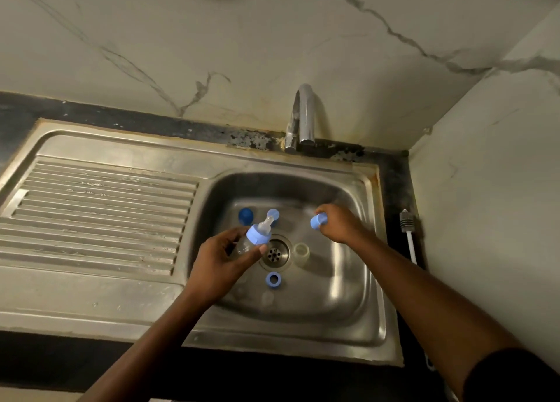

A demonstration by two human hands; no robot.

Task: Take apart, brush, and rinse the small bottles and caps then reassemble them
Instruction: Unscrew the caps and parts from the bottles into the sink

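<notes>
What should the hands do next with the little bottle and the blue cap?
Probably bring the right hand over and press its light blue cap onto the bottle in the left hand. The bottle already wears its ring and teat, uncovered, and the cap's open end faces it.

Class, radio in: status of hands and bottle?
Left hand holds bottle, teat on. Right hand holds blue cap. Loose ring near drain.
</notes>
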